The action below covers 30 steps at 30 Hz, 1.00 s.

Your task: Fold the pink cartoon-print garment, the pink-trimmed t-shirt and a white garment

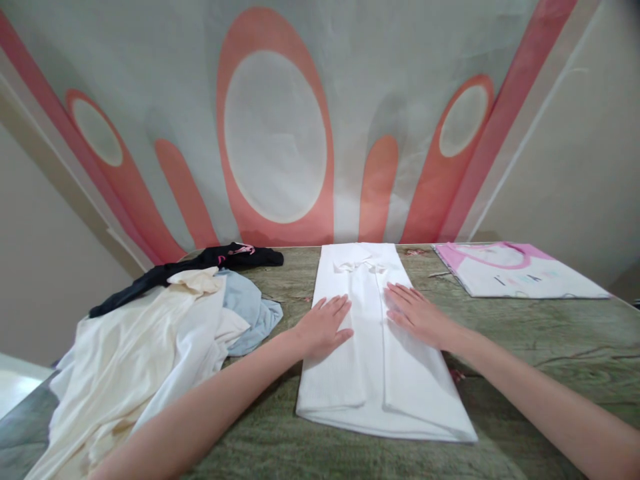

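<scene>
A white garment lies on the table with both its sides folded in toward the middle, forming a long narrow strip. Near its far end a small bunched piece of fabric shows. My left hand rests flat on the left folded side, fingers stretched out. On the right folded side lies my right hand, also flat with its fingers extended. Neither hand grips the cloth.
A loose heap of cream and white clothes lies at the left, with a light blue garment and a black garment by it. A folded pink-and-white shirt sits at the far right of the wooden table.
</scene>
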### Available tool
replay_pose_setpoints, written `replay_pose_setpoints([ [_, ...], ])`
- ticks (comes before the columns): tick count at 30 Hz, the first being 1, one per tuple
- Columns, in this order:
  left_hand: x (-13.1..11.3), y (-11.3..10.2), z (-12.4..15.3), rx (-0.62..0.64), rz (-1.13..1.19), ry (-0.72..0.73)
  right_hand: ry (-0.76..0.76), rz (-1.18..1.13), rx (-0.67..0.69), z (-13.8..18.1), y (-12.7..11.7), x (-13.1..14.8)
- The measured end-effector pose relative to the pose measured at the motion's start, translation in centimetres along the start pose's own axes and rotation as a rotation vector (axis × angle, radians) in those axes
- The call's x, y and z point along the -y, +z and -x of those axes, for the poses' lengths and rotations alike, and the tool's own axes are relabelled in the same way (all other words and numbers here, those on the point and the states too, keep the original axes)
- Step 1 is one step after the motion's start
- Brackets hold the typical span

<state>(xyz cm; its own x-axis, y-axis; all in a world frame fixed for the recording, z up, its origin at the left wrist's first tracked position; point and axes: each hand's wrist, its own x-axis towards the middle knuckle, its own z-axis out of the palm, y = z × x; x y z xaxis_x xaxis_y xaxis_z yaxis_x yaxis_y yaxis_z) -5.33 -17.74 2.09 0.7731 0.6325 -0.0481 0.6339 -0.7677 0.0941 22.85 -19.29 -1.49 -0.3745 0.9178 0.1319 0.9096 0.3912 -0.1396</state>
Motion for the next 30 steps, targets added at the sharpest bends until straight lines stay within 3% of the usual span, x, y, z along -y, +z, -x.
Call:
replay_pose_setpoints([
  [5, -3.2, 0.0, 3.0, 0.028, 0.05, 0.052, -0.058, 0.002, 0.022, 3.0, 0.2, 3.1],
  [11, -4.9, -1.5, 5.2, 0.079, 0.209, 0.205, -0.05, -0.015, 0.007, 3.2, 0.2, 3.4],
  [13, -4.4, -2.1, 5.2, 0.082, 0.288, 0.249, -0.042, -0.022, 0.021, 3.1, 0.1, 3.4],
  [15, -3.1, -2.2, 4.8, 0.022, 0.308, 0.187, -0.039, -0.042, 0.031, 3.0, -0.3, 3.5],
  [19, -0.4, -0.6, 3.8, -0.086, 0.159, -0.016, -0.092, -0.117, -0.014, 2.5, -1.6, 4.5],
  [22, 0.5, 0.6, 3.5, -0.109, 0.069, -0.055, -0.129, -0.226, -0.039, 1.5, -2.3, 5.7],
  [30, 0.7, 1.4, 4.0, -0.196, 0.091, -0.039, 0.086, -0.507, -0.054, -3.6, -1.3, 8.4],
])
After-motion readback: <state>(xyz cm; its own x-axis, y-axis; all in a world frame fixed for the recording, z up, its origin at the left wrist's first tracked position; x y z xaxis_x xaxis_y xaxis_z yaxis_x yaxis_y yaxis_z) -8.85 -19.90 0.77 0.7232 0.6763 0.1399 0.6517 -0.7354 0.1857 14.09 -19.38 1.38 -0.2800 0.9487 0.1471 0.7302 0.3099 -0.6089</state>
